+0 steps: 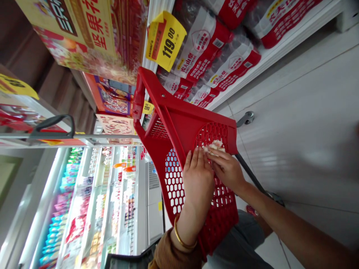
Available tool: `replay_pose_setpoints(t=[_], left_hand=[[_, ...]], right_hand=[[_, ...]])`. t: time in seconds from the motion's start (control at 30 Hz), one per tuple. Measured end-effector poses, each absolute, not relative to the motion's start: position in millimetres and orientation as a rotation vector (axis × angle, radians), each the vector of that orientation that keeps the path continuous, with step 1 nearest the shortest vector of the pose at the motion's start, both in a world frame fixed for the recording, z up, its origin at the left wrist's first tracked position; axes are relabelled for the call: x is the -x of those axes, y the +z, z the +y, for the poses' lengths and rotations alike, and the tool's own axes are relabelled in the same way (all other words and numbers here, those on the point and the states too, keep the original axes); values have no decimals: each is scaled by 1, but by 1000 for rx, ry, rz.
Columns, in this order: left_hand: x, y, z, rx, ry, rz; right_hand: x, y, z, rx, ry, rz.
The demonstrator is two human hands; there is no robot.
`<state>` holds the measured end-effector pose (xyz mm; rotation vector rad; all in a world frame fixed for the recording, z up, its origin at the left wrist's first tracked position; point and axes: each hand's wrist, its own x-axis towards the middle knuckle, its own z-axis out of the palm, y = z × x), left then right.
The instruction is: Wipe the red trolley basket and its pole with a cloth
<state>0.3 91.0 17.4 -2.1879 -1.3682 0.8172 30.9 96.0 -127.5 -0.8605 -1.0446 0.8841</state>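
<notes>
A red plastic shopping cart basket (pixel 186 121) with honeycomb holes fills the middle of the view, which is tilted sideways. My left hand (pixel 198 183), with a gold bangle at the wrist, lies flat on the basket, fingers stretched out and side by side. Beside it, my right hand (pixel 228 170) presses a crumpled whitish cloth (pixel 215 147) with reddish patches against the holed panel. Its fingers are bent over the cloth's near edge; whether it is fabric or paper is unclear.
Shrink-wrapped red-labelled water bottles (pixel 218 67) sit on the shelf beside the basket, under a yellow price tag (pixel 166 41). Boxed goods (pixel 112 93) stand further along. Lit shelves of packets (pixel 81 209) line the left. Tiled floor (pixel 303 123) spreads rightwards.
</notes>
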Motion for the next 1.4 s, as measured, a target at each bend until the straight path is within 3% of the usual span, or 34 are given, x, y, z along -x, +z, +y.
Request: replay_pose_setpoints(t=[0.2,0.37,0.77,1.13,1.4], left_hand=[[3,18,91,2182,686,-1388],[1,19,91,2153,619,-1423],[0,21,91,2172,319,-1386],[-9,20,97,1962,680,-1521],[-16,45,122,2091,665,-1429]], right_hand=[[-35,-114,125,965,808,-848],[-32,-104,149,812,886,-1050],[-39,-113,107,685,888,-1140],[-55,-104,147,954,815,-746],[-47,-87,192,993,809,-722]])
